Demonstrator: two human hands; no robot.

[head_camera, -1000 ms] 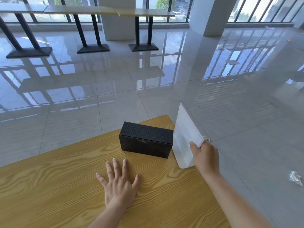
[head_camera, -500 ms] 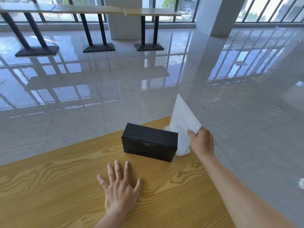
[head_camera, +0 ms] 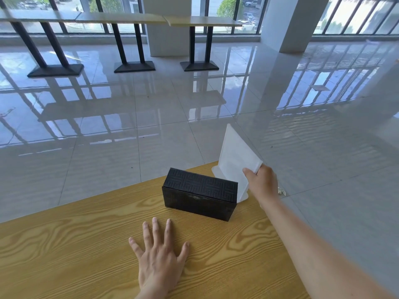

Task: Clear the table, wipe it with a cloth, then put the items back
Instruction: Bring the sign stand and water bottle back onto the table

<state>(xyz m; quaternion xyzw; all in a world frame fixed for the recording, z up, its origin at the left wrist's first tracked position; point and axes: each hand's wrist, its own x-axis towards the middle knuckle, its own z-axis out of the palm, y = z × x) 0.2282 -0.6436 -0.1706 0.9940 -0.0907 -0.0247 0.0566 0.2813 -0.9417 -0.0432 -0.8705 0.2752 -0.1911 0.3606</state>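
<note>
The one wood-grain yellow worktop (head_camera: 64, 244) is filling the lower left of the view, with glossy grey floor tiles (head_camera: 108, 158) lying beyond it toward twelve o'clock. One black rectangular box with an embossed maze pattern (head_camera: 199, 194) is sitting near the worktop's far corner, at about one o'clock from the left hand (head_camera: 158, 262); it is looking rigid and light, probably easy to lift with a grip across its two long sides. One frosted white plastic sign stand (head_camera: 235, 160) is standing tilted just beside the box's right end, its foot apparently resting on the worktop at the corner. It is looking thin, stiff, smooth and likely slippery, so taking it by the upper edge seems sensible. The right hand (head_camera: 262, 183) is pinching that upper right edge between thumb and fingers. The left hand is lying flat with fingers spread, palm down on the wood, at six o'clock from the box and apart from it. No cloth is showing.
</note>
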